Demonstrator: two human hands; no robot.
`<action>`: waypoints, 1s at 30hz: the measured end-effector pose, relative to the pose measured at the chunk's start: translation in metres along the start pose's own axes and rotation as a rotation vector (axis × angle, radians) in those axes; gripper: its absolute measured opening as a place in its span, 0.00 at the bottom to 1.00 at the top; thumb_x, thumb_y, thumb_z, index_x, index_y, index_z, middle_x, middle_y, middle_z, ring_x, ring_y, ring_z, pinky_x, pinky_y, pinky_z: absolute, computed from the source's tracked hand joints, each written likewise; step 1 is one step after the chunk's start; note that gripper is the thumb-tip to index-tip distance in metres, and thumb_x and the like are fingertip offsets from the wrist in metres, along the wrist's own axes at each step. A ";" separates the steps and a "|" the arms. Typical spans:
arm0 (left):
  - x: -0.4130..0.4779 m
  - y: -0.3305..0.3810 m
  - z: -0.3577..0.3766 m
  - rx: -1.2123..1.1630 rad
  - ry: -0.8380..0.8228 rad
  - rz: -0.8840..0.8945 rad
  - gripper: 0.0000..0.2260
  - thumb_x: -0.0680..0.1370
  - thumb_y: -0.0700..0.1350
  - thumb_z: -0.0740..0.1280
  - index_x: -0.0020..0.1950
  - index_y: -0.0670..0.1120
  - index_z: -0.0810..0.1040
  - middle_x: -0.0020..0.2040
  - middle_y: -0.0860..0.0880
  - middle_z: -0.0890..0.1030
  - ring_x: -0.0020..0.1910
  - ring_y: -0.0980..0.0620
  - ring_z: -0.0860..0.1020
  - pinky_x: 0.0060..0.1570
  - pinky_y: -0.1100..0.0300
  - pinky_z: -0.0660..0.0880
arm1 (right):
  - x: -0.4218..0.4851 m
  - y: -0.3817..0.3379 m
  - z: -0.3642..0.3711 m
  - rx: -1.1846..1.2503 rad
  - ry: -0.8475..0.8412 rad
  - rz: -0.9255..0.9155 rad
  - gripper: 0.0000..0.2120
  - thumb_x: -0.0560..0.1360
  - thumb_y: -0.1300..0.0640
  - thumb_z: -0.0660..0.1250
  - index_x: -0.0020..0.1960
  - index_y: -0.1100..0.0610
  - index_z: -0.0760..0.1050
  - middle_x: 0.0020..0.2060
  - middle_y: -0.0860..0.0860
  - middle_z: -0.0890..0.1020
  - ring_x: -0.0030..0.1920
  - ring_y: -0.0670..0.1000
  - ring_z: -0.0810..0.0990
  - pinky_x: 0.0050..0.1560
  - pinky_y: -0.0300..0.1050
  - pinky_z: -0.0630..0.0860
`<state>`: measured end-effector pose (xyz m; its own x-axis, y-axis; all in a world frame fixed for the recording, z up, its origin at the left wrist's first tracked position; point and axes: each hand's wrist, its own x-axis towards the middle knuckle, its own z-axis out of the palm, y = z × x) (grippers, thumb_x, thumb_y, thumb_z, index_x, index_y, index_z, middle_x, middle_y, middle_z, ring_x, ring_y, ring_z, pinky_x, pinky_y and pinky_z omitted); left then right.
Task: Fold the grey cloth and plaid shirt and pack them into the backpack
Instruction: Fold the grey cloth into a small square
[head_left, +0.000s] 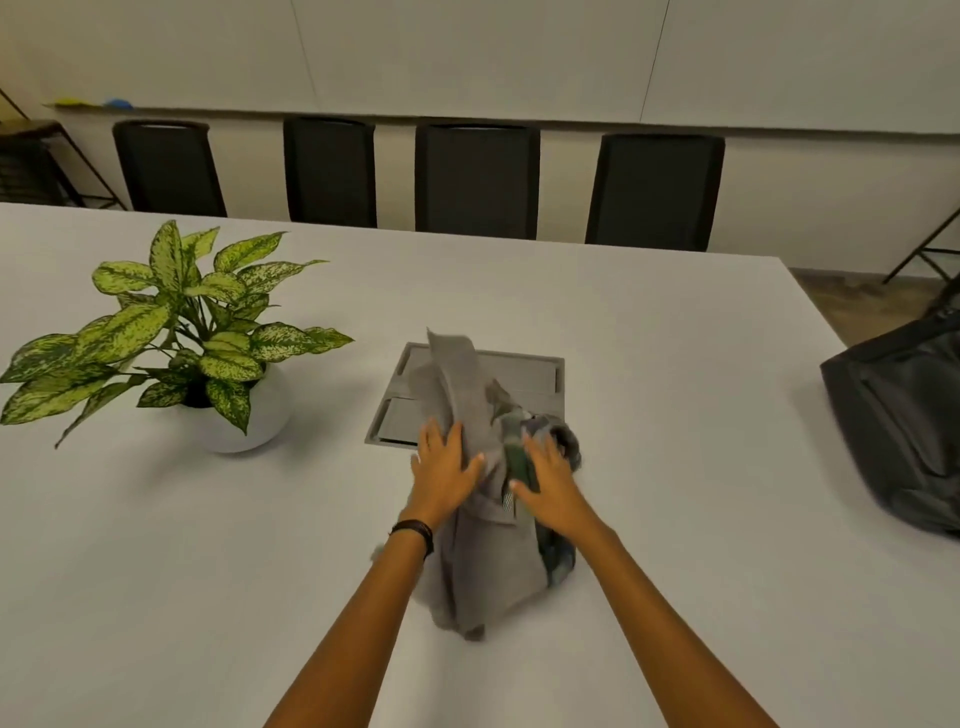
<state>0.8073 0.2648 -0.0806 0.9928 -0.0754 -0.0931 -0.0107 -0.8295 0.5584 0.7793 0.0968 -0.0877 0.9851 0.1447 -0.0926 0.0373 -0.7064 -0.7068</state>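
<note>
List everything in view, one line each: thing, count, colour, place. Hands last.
grey cloth: one, grey, bunched mid-table under both hands
plaid shirt: one, green and grey, beneath the cloth, showing at its right
backpack: one, black, right table edge
plant: one, green and yellow, in white pot, table left
panel: one, grey, set into table behind cloth
chairs: four, black, along far side
table: one, white, foreground
left hand: flat on the cloth
right hand: flat on the shirt
</note>
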 end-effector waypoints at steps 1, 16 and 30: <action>-0.002 -0.013 0.016 0.054 -0.070 -0.065 0.30 0.79 0.55 0.59 0.76 0.46 0.52 0.76 0.39 0.49 0.75 0.40 0.48 0.71 0.41 0.54 | -0.002 0.016 0.013 -0.050 -0.070 0.049 0.35 0.76 0.52 0.64 0.76 0.56 0.48 0.76 0.59 0.48 0.75 0.61 0.49 0.73 0.55 0.54; -0.023 -0.045 0.076 0.111 -0.205 -0.037 0.31 0.80 0.51 0.59 0.77 0.46 0.45 0.77 0.40 0.45 0.76 0.42 0.45 0.74 0.47 0.50 | -0.014 0.057 0.055 -0.189 -0.219 0.157 0.33 0.78 0.54 0.62 0.76 0.57 0.49 0.76 0.57 0.46 0.76 0.57 0.48 0.74 0.50 0.54; -0.029 -0.053 0.083 0.113 -0.212 -0.002 0.36 0.79 0.50 0.61 0.76 0.46 0.38 0.76 0.39 0.38 0.76 0.41 0.44 0.74 0.51 0.48 | -0.023 0.056 0.068 -0.311 -0.102 0.182 0.32 0.79 0.55 0.60 0.76 0.56 0.46 0.76 0.56 0.46 0.76 0.56 0.48 0.73 0.48 0.53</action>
<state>0.7692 0.2648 -0.1754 0.9457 -0.1782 -0.2719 -0.0338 -0.8857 0.4630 0.7469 0.1009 -0.1733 0.9592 0.0542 -0.2774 -0.0724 -0.9016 -0.4265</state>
